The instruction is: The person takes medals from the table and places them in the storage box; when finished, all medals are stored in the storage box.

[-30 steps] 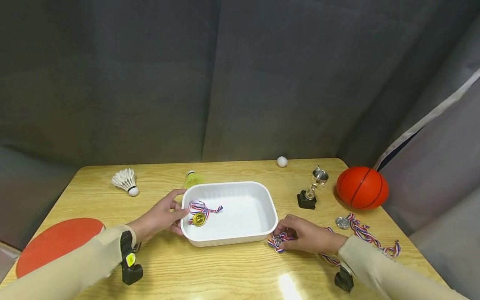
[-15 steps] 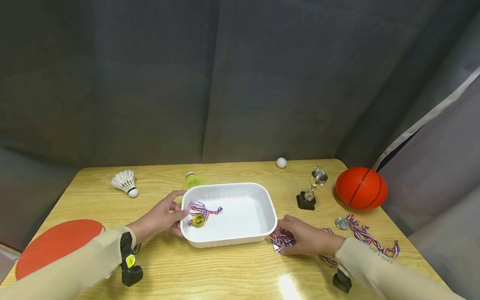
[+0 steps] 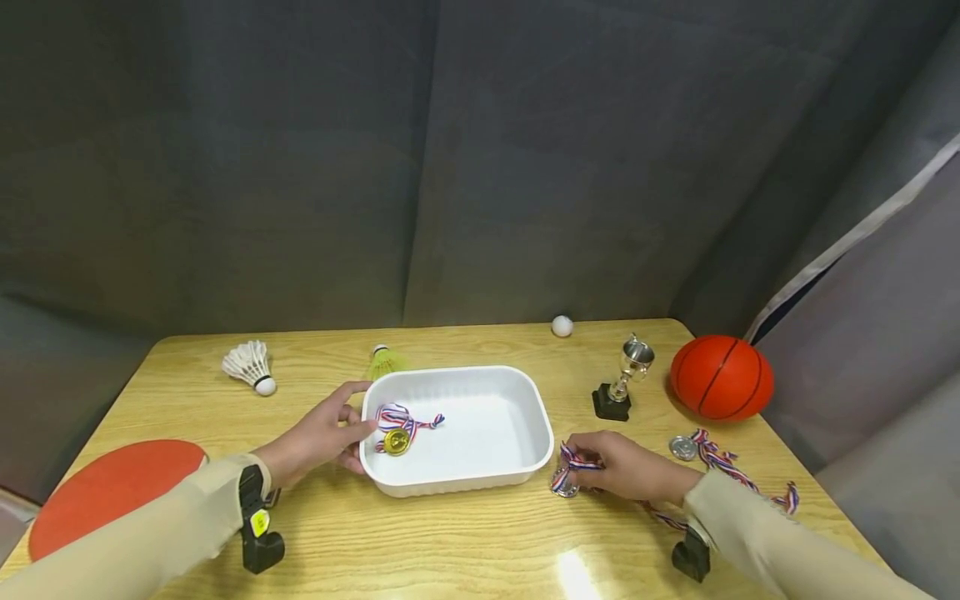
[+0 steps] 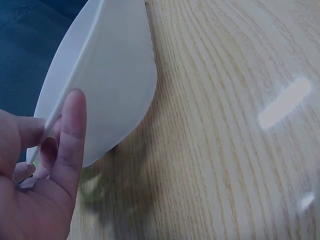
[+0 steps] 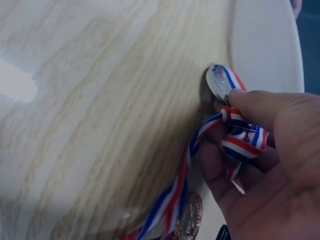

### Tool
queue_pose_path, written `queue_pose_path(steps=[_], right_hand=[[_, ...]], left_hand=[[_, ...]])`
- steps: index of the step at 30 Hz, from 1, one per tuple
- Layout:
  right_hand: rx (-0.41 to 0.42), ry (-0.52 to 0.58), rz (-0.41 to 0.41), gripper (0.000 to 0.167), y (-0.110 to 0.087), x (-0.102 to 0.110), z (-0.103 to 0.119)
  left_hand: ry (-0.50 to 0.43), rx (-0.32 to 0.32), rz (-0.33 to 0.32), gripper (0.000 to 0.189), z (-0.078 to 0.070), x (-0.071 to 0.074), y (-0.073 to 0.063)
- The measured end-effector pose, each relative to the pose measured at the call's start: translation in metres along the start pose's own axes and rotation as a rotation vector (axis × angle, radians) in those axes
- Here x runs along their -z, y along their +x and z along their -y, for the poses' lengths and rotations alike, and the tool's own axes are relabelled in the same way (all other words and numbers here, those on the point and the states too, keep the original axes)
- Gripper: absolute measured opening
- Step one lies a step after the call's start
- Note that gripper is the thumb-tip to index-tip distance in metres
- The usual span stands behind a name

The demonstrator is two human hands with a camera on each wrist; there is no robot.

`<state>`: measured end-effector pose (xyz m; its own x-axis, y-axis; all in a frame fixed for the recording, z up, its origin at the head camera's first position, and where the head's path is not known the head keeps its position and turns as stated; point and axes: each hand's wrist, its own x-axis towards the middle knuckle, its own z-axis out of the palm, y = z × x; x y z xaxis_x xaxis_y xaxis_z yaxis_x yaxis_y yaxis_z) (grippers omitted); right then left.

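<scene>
Nearest, the person's beige sleeves (image 3: pixel 161 521) reach in over the wooden desk (image 3: pixel 420 542), and a red disc (image 3: pixel 112 496) lies beyond the left sleeve, partly covered by it. The right hand (image 3: pixel 630 467) grasps a silver-coloured medal (image 3: pixel 565 482) by its ribbon (image 5: pixel 242 145), striped in red, white and blue; the thumb is at the medal's upper end and the ribbon is bunched among the fingers. This medal is tilted, just beside the right end of the white tray (image 3: pixel 457 485); whether it touches the desk, one cannot tell. In the right wrist view, a bronze-coloured medal (image 5: pixel 190 217) is below this hand, near a hanging length of ribbon.

The left hand (image 3: pixel 330 429) grasps the tray's left end, with the wall between its fingers. Inside the tray, at this same end, there lies a gold-coloured medal (image 3: pixel 397 442) with a striped ribbon.

Farther to the right, a second silver medal (image 3: pixel 682 447) lies with its ribbon spread. Behind are a small trophy (image 3: pixel 621 387) on a black base and an orange-red ball (image 3: pixel 722 377) with dark lines. A white shuttlecock (image 3: pixel 250 367) lies at the far left, a yellow shuttlecock (image 3: pixel 385 361) just behind the tray, and a small white ball (image 3: pixel 562 326) near the far edge. A dark curtain (image 3: pixel 300 167) hangs behind everything.
</scene>
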<state>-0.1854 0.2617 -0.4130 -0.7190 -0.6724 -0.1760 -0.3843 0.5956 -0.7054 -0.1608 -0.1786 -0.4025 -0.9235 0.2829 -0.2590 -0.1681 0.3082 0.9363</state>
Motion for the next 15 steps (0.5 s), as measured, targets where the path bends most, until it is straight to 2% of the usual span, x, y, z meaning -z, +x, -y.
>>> queue_pose_path(steps=[7,12,15], right_hand=[[0.021,0.076,-0.066,0.015,-0.005,0.008,0.005],[-0.020,0.110,-0.107,0.017,-0.009,0.018,0.008],[-0.052,0.166,-0.114,0.020,-0.012,0.026,0.012]], left_hand=[[0.007,0.003,0.000,0.069,-0.001,0.000,-0.001],[0.005,0.005,0.001,0.069,0.000,0.000,-0.001],[0.000,0.003,0.002,0.069,0.000,-0.001,-0.001]])
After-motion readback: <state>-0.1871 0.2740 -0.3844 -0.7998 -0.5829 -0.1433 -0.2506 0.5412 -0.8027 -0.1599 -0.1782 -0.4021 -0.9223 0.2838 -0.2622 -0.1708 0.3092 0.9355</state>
